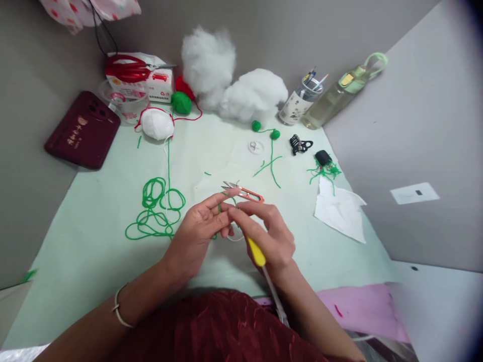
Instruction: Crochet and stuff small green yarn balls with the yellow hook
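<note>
My left hand (196, 229) pinches green yarn (221, 205) between thumb and fingers, with a strand looped over the raised index finger. Closed around a crochet hook with a yellow grip (256, 251), my right hand (269, 239) meets the left at the fingertips. The hook's pale shaft points down toward my body, and its working tip is hidden by my fingers. Just beyond the fingertips lie orange-handled thread snips (249, 193). Loose loops of green yarn (153, 221) spread on the table left of my hands. A thin white strand shows below my fingers.
Behind sit a white yarn ball (157, 123), a green yarn ball (181, 102), white stuffing (254, 93), red scissors (128, 69) and a plastic tub (130, 103). A dark red phone (85, 129) leans left. Rightward are a pen cup (298, 105), bottle (335, 98), hair claw (301, 145) and tissue (339, 211).
</note>
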`<state>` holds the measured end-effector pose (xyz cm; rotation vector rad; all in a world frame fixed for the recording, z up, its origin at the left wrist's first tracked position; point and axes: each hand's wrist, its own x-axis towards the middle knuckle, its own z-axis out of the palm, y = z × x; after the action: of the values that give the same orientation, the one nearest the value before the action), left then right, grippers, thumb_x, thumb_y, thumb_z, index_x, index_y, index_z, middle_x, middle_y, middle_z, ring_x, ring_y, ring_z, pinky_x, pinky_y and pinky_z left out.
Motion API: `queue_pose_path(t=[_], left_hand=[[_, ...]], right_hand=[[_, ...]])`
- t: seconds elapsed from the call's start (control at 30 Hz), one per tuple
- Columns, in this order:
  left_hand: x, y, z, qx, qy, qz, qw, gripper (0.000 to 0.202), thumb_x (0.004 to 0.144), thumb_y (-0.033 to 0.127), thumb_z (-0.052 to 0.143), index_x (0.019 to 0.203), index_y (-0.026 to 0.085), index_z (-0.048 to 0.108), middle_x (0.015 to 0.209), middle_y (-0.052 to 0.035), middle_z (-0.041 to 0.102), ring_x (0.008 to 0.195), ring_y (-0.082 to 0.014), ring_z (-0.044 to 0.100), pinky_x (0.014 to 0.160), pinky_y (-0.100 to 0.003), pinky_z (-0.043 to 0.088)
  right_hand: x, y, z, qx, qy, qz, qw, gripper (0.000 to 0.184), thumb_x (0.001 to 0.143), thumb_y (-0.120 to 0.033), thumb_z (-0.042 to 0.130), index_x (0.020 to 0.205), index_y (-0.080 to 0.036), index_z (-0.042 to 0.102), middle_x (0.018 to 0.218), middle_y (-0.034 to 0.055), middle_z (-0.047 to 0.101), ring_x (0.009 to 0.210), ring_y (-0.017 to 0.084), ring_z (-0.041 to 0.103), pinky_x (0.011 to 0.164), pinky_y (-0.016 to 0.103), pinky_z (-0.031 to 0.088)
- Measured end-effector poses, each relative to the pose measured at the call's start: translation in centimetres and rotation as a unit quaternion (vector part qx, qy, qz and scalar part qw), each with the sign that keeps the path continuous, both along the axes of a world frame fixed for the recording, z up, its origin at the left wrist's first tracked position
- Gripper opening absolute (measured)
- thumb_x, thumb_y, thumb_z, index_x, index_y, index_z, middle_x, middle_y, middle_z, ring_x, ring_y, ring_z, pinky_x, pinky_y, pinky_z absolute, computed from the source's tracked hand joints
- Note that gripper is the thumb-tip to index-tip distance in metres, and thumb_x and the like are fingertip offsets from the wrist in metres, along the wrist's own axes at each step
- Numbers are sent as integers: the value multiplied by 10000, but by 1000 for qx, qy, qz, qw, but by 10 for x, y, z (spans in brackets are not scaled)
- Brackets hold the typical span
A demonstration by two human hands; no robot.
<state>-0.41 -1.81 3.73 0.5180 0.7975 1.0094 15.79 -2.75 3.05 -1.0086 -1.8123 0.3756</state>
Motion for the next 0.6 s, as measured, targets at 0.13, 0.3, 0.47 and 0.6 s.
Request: queue_pose_path(t=[0.13,0.3,0.47,0.6], left_hand=[[-4,3,-2,-43,-66,-12,997,268,845,239,820,1106,182,823,790,27,607,526,-29,359,595,-208,436],[-4,4,0,0,-2,31,1000,192,841,212,809,1031,221,832,847,3,697,718,-89,596,758,-220,502],[-2,2,5,37,38,8,999,228,839,251,825,1067,254,828,914,-16,766,929,-172,666,889,-283,501],[-4,3,7,29,39,6,999,178,852,267,816,1027,245,839,870,-13,752,831,-143,634,850,-263,497]], right_hand=[[4,1,3,-25,85,4,996,295,979,-111,639,1155,-300,783,1040,48,776,897,184,740,781,351,619],[2,8,11,-151,249,47,956,172,1015,-250,630,1030,-273,800,929,31,748,722,152,675,663,330,578],[2,12,7,-201,275,88,936,168,1016,-238,635,1046,-264,799,1006,37,781,787,148,702,730,326,598],[8,10,9,-206,281,99,932,222,1064,-239,535,1063,-252,757,979,32,770,759,147,734,698,320,619]])
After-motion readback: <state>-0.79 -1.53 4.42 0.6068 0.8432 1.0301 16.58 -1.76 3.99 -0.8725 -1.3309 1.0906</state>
